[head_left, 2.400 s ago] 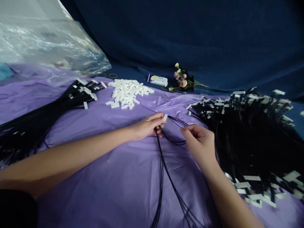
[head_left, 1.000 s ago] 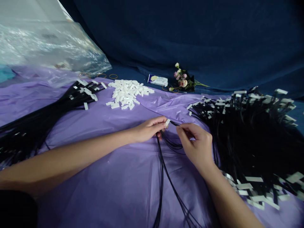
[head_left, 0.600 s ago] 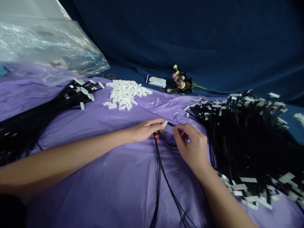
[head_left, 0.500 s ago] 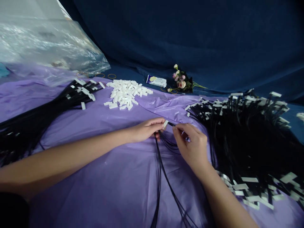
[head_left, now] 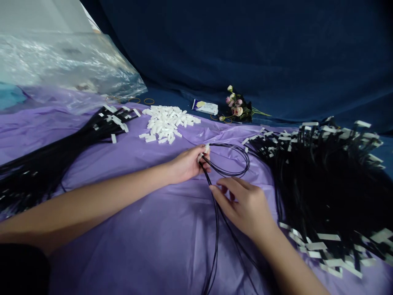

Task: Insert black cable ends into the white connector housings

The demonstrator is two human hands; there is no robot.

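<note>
My left hand (head_left: 192, 164) is closed on white tag-like pieces (head_left: 201, 156), from which thin black cords (head_left: 215, 207) come out. Some of the cords bend into a loop (head_left: 247, 162) to the right of the fingers; the others hang down toward me over the purple cover. Beside the hanging strands is my right hand (head_left: 242, 200), fingers bent and thumb and forefinger slightly apart. Its thumb tip is close to the cords, and whether it touches them I cannot tell. A pile of small white pieces (head_left: 167, 123) lies beyond my left hand.
Black cords with white ends lie in a bundle (head_left: 61, 147) at left and a large heap (head_left: 331, 184) at right. At the back are a clear plastic bag (head_left: 76, 61), a wrapped packet (head_left: 205, 107), artificial flowers (head_left: 236, 107) and rubber bands (head_left: 149, 101). Purple sheeting (head_left: 147, 241) covers the surface.
My right hand has moved down and away from the white piece beside my left fingers. The cord loop now shows openly. My left hand keeps its hold, and the view has shifted slightly.
</note>
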